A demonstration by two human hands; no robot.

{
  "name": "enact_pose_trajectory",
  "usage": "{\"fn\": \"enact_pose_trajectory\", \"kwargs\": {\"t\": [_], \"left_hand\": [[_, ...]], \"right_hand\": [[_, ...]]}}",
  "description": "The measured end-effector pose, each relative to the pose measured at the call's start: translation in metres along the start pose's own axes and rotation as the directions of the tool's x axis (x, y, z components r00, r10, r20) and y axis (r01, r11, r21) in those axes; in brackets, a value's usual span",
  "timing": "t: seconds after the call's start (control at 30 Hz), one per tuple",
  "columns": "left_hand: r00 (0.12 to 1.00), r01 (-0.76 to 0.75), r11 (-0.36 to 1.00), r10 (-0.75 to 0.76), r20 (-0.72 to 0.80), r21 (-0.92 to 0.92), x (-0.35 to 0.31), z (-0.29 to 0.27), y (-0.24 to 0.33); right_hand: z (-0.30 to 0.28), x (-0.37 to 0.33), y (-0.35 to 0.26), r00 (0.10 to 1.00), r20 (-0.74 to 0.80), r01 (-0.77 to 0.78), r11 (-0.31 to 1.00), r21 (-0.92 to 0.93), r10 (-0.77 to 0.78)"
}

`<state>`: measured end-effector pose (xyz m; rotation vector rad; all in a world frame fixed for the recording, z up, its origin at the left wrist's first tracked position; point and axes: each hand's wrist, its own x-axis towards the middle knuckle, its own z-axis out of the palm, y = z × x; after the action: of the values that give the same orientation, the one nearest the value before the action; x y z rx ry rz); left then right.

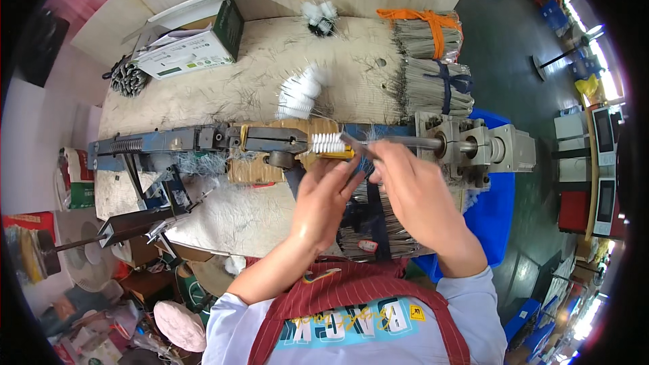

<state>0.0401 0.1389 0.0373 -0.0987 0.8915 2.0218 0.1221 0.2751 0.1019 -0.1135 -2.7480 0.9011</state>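
A white spiral-bristled brush (327, 142) lies in line between a dark metal clamp (274, 139) on its left and a steel shaft (405, 142) on its right. My right hand (416, 192) is closed around a dark, flat metal tool (358, 145), whose far end meets the brush's right end; the tool's exact kind is unclear. Just below the brush is my left hand (320, 199), its fingers stretched up toward the tool. Something yellow (347, 152) shows beneath the brush, partly covered by the fingers.
Stacked white brushes (299, 91) stand beyond the clamp. Tied wire bundles (436, 84) lie at the bench's right side, with loose wires scattered over the wood. A bearing block (439, 142) supports the shaft. A blue bin (497, 216) sits right; an open carton (193, 47) is far left.
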Motion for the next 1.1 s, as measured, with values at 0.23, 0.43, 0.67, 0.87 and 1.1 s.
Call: {"fn": "enact_pose_trajectory", "kwargs": {"t": [0.23,0.43,0.67,0.87,1.1], "left_hand": [[0.998,0.066,0.968,-0.067,-0.001,0.242,-0.050,-0.028,-0.009],[0.612,0.177,0.708,0.465,-0.640,0.684,-0.158,-0.213,0.048],[-0.035,-0.082,0.474,0.878,-0.478,0.877,-0.210,-0.303,0.107],[0.269,-0.158,0.590,0.797,-0.540,0.792,-0.180,-0.230,0.069],[0.674,-0.211,0.260,0.736,-0.052,0.942,-0.131,-0.124,0.038]], "right_hand": [[0.025,-0.016,0.012,0.973,0.223,0.004,0.977,0.213,-0.052],[0.057,-0.020,0.022,0.939,0.341,-0.162,0.933,0.322,0.045],[0.091,0.000,0.004,0.895,0.425,-0.251,0.940,0.232,0.134],[0.112,-0.008,-0.005,0.819,0.481,-0.534,0.722,0.440,0.312],[0.027,-0.002,-0.045,0.887,0.434,-0.367,0.814,0.451,0.160]]}}
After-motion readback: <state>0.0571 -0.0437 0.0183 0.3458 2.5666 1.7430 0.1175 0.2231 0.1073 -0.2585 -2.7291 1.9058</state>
